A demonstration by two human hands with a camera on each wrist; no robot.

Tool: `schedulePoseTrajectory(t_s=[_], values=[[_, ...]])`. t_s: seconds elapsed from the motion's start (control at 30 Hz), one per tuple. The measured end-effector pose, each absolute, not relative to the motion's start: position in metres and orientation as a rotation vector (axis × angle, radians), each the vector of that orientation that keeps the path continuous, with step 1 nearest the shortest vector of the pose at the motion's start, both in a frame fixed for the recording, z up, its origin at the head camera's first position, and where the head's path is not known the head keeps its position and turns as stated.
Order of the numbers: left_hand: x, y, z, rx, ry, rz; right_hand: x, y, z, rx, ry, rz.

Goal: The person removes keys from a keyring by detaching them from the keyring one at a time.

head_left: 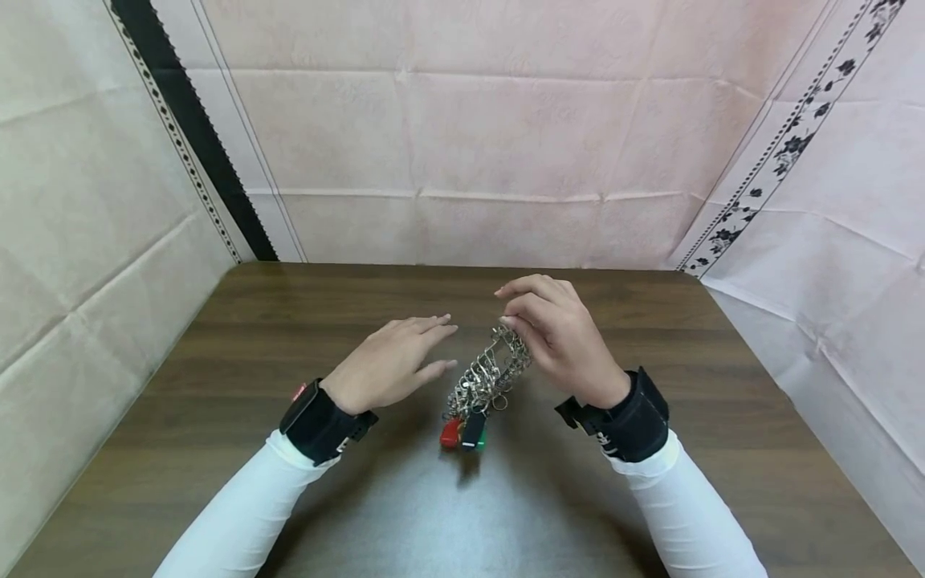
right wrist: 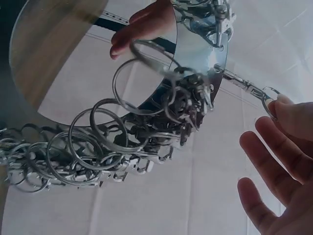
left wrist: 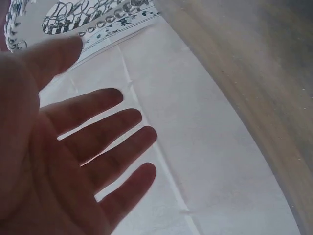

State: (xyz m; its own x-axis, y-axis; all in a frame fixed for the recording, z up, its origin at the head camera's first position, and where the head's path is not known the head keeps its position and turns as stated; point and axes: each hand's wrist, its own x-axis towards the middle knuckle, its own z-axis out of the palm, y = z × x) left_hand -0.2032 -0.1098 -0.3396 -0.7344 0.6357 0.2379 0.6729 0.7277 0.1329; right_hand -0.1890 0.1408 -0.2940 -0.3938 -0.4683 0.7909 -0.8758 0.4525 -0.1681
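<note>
A bunch of metal key rings with swivel clasps stands in the middle of the table, hung round a flat ring-shaped plate. Red, black and green pieces show at its near end. At the upper right of the bunch, my right hand pinches one key ring by its loop between thumb and finger; its swivel clasp reaches the plate's edge in the right wrist view. My left hand hovers to the left, palm down, fingers apart, holding nothing.
The brown wooden table ends at a back edge against a pale cloth. Cloth also hangs at both sides, with a black band on the left. Each wrist wears a black strap.
</note>
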Motion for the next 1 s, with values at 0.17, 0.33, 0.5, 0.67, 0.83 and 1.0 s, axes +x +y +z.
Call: schedulePoseTrajectory(t_s=[0.17, 0.33, 0.5, 0.67, 0.83, 1.0], values=[[-0.199, -0.107, -0.334, -1.02, -2.646, -0.403, -0.189, 0.139, -0.289, 1.116, -1.998, 0.769], [-0.193, -0.104, -0.327, -0.991, -2.557, -0.493, -0.188, 0.138, -0.283, 1.092, -1.992, 0.78], [-0.189, -0.103, -0.324, -0.974, -2.501, -0.527, -0.189, 0.137, -0.278, 1.07, -1.985, 0.792], [-0.186, -0.103, -0.322, -0.959, -2.503, -0.508, -0.19, 0.138, -0.276, 1.048, -1.985, 0.769], [-0.186, -0.102, -0.321, -0.953, -2.52, -0.491, -0.192, 0.139, -0.275, 1.051, -1.981, 0.758], [-0.187, -0.102, -0.32, -0.972, -2.508, -0.497, -0.192, 0.14, -0.275, 1.061, -1.998, 0.744]])
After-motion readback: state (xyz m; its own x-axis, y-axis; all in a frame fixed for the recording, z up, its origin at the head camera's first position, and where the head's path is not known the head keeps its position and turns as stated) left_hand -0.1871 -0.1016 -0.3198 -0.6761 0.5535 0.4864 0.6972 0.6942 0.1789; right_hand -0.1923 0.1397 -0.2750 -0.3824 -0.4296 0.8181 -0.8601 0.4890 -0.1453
